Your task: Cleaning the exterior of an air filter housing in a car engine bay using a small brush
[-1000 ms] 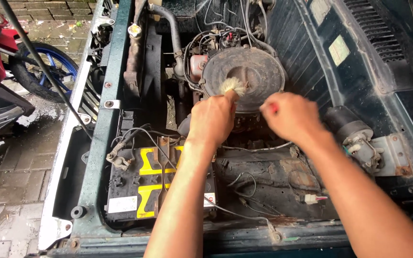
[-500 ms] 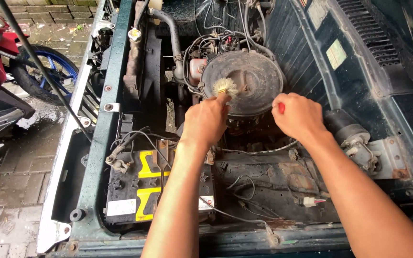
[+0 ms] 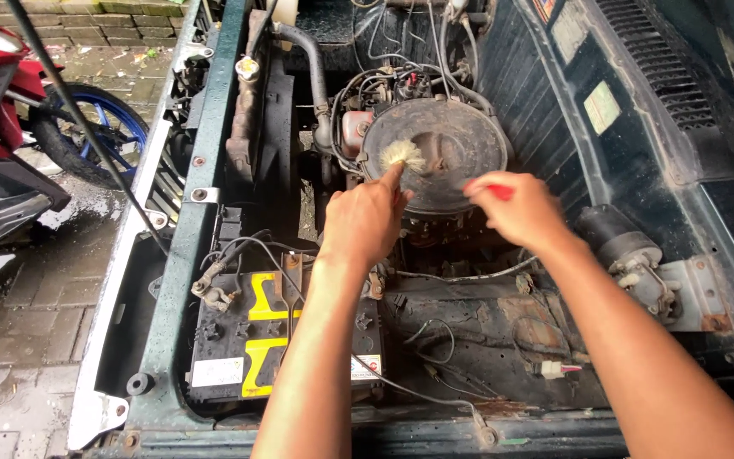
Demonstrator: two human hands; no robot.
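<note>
Brush, its pale frayed bristles splayed, rests on the round black air-cleaner lid at about nine o'clock of that lid's centre, near its left rim. My left hand closes around the short handle, fingers curled tight so that only the bristle tuft shows above the index finger. My right hand hovers over the lid's lower right edge at about five o'clock, fingers closed on a small red object whose kind I cannot tell. To do this step well, in my judgement, I keep the bristles flat to the lid and stroke outward toward the rim, so loosened dust falls off the edge and not toward the centre fastening, and I keep my right hand clear of the brushed track. The lid looks dull, matte black and dusty, with a greyer patch around the bristles; it sits in the middle of the green engine bay, hoses and wiring crowding its twelve o'clock side. At seven o'clock of the lid lies a black battery with yellow markings, partly hidden by my left forearm.
</note>
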